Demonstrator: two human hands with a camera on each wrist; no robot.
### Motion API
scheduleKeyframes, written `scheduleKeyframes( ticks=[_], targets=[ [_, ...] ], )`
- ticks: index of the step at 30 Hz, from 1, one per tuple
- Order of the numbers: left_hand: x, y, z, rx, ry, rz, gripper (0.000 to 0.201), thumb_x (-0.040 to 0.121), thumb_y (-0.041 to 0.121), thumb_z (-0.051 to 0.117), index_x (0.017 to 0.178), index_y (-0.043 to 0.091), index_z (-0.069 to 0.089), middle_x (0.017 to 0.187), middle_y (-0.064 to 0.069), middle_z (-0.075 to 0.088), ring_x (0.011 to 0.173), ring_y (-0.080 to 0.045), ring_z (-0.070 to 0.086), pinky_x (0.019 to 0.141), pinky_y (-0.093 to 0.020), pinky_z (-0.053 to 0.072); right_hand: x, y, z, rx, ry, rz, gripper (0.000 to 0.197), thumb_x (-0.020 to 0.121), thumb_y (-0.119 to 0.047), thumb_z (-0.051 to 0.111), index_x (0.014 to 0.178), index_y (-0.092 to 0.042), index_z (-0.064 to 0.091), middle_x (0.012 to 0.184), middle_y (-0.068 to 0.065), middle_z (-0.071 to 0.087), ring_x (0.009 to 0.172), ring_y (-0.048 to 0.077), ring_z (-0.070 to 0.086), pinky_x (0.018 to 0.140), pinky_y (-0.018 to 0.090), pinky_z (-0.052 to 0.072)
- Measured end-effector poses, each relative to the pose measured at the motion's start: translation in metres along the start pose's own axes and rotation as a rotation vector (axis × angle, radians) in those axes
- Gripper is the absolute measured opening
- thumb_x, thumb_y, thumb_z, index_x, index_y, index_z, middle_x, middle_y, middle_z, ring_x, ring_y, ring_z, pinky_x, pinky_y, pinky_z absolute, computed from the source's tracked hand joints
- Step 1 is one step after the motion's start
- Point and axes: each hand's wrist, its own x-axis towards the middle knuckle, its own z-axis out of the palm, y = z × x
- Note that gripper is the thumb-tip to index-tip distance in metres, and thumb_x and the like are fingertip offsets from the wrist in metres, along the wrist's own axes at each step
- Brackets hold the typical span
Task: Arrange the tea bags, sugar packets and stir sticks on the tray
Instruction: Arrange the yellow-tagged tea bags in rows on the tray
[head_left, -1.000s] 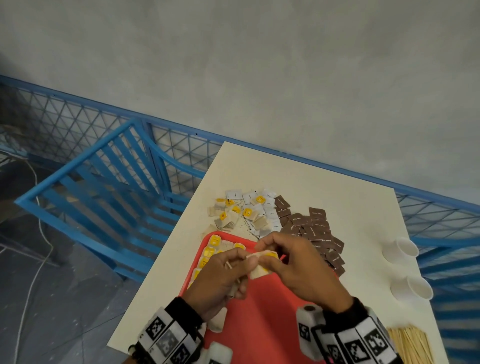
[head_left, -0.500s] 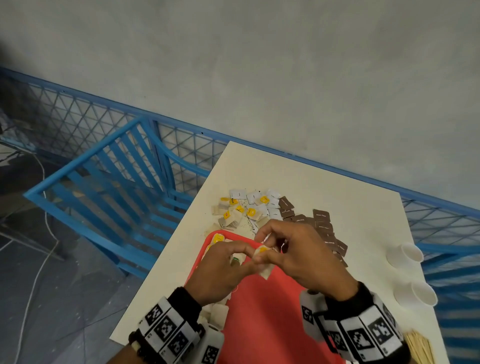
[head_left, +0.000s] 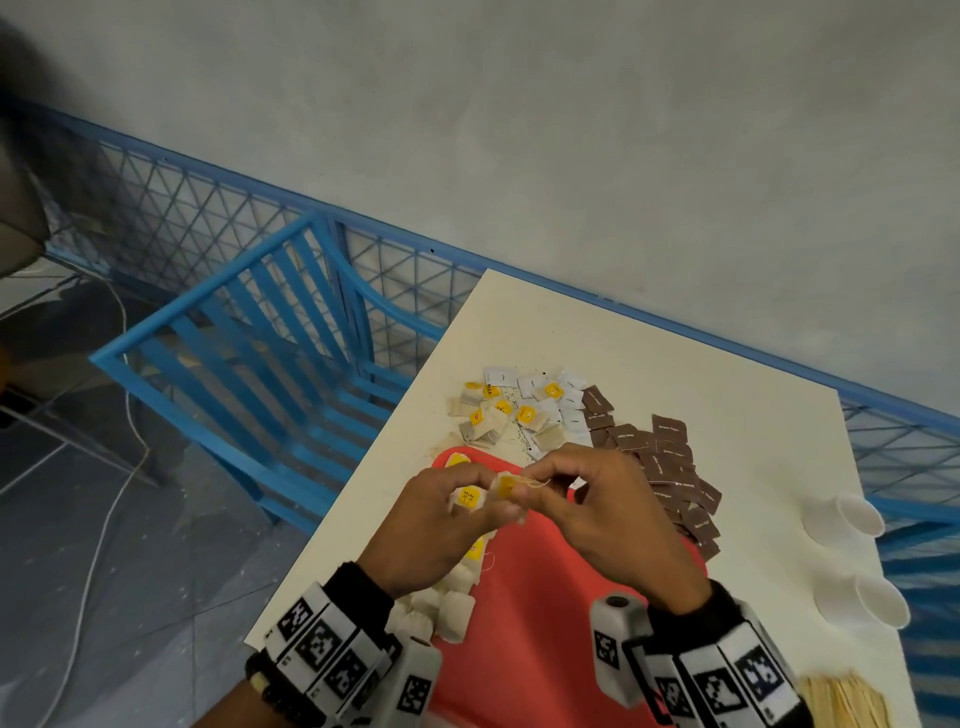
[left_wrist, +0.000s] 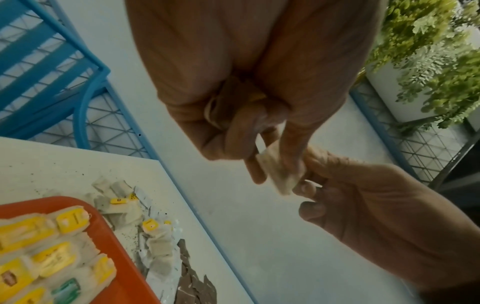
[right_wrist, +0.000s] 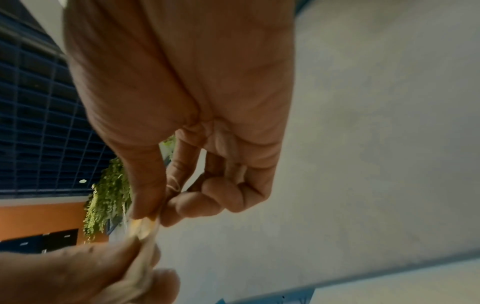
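Both hands are raised above the red tray (head_left: 524, 613) and share one tea bag (head_left: 506, 487) with a yellow tag. My left hand (head_left: 457, 499) pinches the bag (left_wrist: 279, 171) between thumb and fingers. My right hand (head_left: 545, 486) pinches the tag and thread end (right_wrist: 141, 225). Several tea bags (head_left: 452, 605) lie in a row along the tray's left side (left_wrist: 52, 261). Loose tea bags (head_left: 501, 415), white sugar packets (head_left: 563, 397) and brown sugar packets (head_left: 670, 467) lie on the cream table (head_left: 701, 384) beyond the tray. Stir sticks (head_left: 844, 701) lie at the lower right.
Two white paper cups (head_left: 852, 561) lie on their sides near the table's right edge. A blue slatted chair (head_left: 249, 343) stands left of the table. A blue mesh fence (head_left: 208, 218) runs behind, before a grey wall.
Both hands have lifted slightly with the tea bag between them. The yellow tag now faces up and the thread shows at my right fingertips. The camera has tilted a little.
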Motion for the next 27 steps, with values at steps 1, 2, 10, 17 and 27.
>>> scheduleKeyframes(
  ticks=[1, 2, 10, 17, 27],
  targets=[
    [-0.002, -0.005, -0.001, 0.016, 0.001, -0.004, 0.024, 0.086, 0.043, 0.074, 0.096, 0.021, 0.075, 0.084, 0.0, 0.071, 0.06, -0.031, 0.059, 0.06, -0.046, 0.047, 0.0, 0.001, 0.003, 0.027, 0.002, 0.013, 0.007, 0.084, -0.034, 0.077, 0.081, -0.028, 0.077, 0.072, -0.005, 0.067, 0.065, 0.011, 0.059, 0.06, 0.015, 0.042],
    [-0.005, -0.007, -0.003, 0.024, -0.004, -0.018, 0.028, 0.086, 0.047, 0.072, 0.092, 0.021, 0.076, 0.085, -0.004, 0.072, 0.063, -0.037, 0.059, 0.063, -0.05, 0.048, 0.0, 0.003, 0.007, 0.05, 0.001, 0.028, 0.006, 0.083, -0.032, 0.078, 0.082, -0.027, 0.077, 0.071, -0.004, 0.067, 0.064, 0.009, 0.058, 0.06, 0.017, 0.043],
    [-0.049, -0.105, -0.012, 0.315, -0.137, -0.347, 0.023, 0.084, 0.027, 0.075, 0.064, 0.02, 0.068, 0.069, 0.003, 0.066, 0.066, 0.0, 0.056, 0.074, -0.034, 0.047, -0.029, 0.061, 0.095, 0.094, -0.273, 0.307, 0.013, 0.088, -0.006, 0.066, 0.077, -0.008, 0.073, 0.064, -0.013, 0.065, 0.058, -0.005, 0.057, 0.06, 0.014, 0.042],
    [-0.081, -0.155, 0.006, 0.533, -0.117, -0.52, 0.037, 0.081, 0.018, 0.073, 0.059, 0.031, 0.046, 0.062, 0.012, 0.051, 0.058, 0.001, 0.046, 0.057, -0.009, 0.036, -0.054, 0.097, 0.154, -0.038, -0.44, 0.415, 0.04, 0.086, -0.013, 0.07, 0.055, -0.03, 0.053, 0.049, -0.02, 0.054, 0.054, -0.011, 0.053, 0.054, 0.007, 0.033],
    [-0.082, -0.164, 0.002, 0.6, -0.154, -0.636, 0.02, 0.07, 0.033, 0.072, 0.068, 0.023, 0.055, 0.081, 0.007, 0.065, 0.078, -0.015, 0.061, 0.073, -0.03, 0.051, -0.044, 0.102, 0.174, -0.267, -0.522, 0.423, 0.022, 0.084, -0.017, 0.057, 0.064, -0.024, 0.051, 0.095, 0.005, 0.07, 0.089, 0.021, 0.063, 0.075, 0.027, 0.044]
  ],
)
